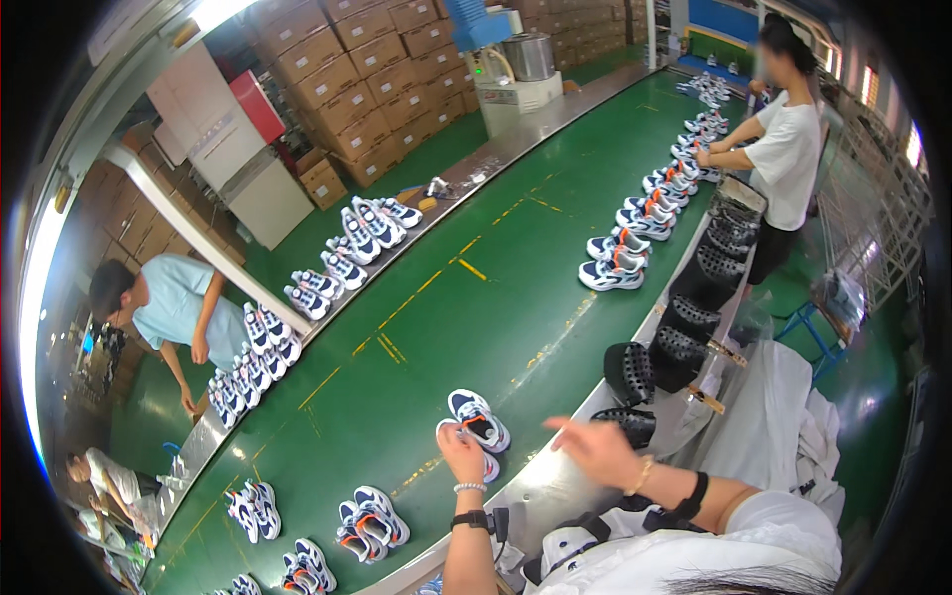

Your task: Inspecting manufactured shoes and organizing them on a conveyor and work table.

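While at left fingers (449, 432), two sneakers (481, 424).

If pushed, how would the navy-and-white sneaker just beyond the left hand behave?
The sneaker probably wouldn't roll, given its long, pale sole. It might slide, as the green surface looks smooth. Its fabric-looking upper might give slightly.

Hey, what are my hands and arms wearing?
Your left hand is gloveless, with a pale beaded bracelet and a black strap bearing a boxy piece. Your right hand, also gloveless, has a yellowish bracelet, a black forearm band and a white sleeve.
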Demonstrator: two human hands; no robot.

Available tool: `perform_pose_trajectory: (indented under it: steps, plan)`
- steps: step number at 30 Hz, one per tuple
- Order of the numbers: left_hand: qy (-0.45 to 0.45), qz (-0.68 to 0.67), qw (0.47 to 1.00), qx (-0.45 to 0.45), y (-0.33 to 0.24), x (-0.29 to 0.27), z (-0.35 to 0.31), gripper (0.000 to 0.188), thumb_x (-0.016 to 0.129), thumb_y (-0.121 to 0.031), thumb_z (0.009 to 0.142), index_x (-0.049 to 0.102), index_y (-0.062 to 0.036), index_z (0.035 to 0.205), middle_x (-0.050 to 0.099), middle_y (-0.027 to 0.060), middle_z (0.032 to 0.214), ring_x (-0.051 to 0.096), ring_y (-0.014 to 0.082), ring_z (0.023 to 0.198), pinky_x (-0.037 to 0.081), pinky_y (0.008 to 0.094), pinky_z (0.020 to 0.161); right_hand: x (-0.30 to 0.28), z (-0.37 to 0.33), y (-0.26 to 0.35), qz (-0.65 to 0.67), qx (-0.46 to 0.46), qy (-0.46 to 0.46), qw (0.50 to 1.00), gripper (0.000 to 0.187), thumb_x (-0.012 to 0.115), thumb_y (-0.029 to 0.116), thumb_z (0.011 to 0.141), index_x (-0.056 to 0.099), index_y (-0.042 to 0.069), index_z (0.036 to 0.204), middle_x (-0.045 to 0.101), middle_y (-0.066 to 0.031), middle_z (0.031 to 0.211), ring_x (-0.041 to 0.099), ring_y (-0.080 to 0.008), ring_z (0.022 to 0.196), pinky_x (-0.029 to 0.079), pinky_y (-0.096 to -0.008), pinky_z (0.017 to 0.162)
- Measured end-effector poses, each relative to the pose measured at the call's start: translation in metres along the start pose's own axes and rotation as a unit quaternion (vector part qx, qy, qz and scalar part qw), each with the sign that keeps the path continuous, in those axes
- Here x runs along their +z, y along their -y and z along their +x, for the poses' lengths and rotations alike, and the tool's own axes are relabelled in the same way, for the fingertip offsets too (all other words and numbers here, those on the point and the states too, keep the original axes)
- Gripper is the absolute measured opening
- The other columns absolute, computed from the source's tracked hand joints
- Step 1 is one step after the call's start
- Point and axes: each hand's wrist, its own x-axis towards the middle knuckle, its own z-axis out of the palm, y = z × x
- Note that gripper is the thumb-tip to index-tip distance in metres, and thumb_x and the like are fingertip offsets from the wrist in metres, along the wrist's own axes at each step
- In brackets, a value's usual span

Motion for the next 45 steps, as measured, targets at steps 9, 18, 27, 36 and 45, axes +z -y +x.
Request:
perform_pose_trajectory:
  steps: [9, 18, 27, 36, 45]
  plan:
    - [0.145, 0.059, 0.986, -0.046, 0.043, 0.064, -0.008, 0.038, 0.042, 0.003, 0.081, 0.041, 0.0056, 0.119, 0.045, 0.0278, 0.117, 0.045, 0.0439, 0.109, 0.039, 0.0445, 0.093, -0.065, -0.004, -0.069, -0.28, 0.275, -0.069, 0.917, 0.064, 0.061, 0.044, 0.079, 0.046, 0.0, 0.122, 0.06, -0.0221, 0.105, 0.06, -0.0364, 0.094, 0.049, -0.0425, 0.079]
    - [0.315, 0.244, 0.917, 0.024, 0.103, 0.085, -0.004, 0.036, 0.044, -0.018, 0.084, 0.058, 0.01, 0.102, 0.06, 0.0286, 0.1, 0.058, 0.0421, 0.095, 0.04, 0.0491, 0.092, -0.064, 0.001, -0.077, -0.319, 0.292, -0.052, 0.9, 0.07, 0.065, 0.042, 0.077, 0.038, -0.001, 0.126, 0.063, -0.0224, 0.095, 0.064, -0.0352, 0.083, 0.051, -0.0426, 0.072]
    - [0.514, 0.181, 0.832, -0.108, 0.025, 0.049, 0.009, 0.073, 0.035, -0.059, 0.085, 0.068, 0.0055, 0.081, 0.066, 0.0235, 0.089, 0.062, 0.0375, 0.093, 0.043, 0.0387, 0.09, -0.083, -0.014, -0.08, -0.28, 0.259, -0.09, 0.92, 0.068, 0.066, 0.039, 0.075, 0.038, 0.003, 0.125, 0.062, -0.0235, 0.096, 0.062, -0.0384, 0.084, 0.05, -0.0441, 0.075]
    - [0.638, 0.251, 0.723, 0.089, 0.042, 0.027, -0.04, 0.069, 0.072, -0.056, 0.062, 0.067, 0.0044, 0.096, 0.059, 0.0269, 0.11, 0.057, 0.0368, 0.103, 0.047, 0.0376, 0.088, -0.11, 0.001, -0.061, 0.048, 0.097, -0.175, 0.978, 0.053, 0.071, 0.02, 0.076, 0.05, 0.0, 0.119, 0.058, -0.0116, 0.107, 0.056, -0.0171, 0.088, 0.046, -0.0291, 0.078]
    - [0.588, 0.21, 0.78, 0.046, 0.02, 0.013, -0.052, 0.036, 0.062, -0.031, 0.07, 0.067, 0.002, 0.085, 0.066, 0.0214, 0.09, 0.065, 0.0346, 0.083, 0.051, 0.0405, 0.076, -0.107, -0.005, -0.036, 0.372, 0.146, -0.137, 0.907, 0.039, 0.058, 0.024, 0.091, 0.052, -0.002, 0.119, 0.06, -0.0045, 0.105, 0.056, -0.0094, 0.093, 0.046, -0.0244, 0.082]
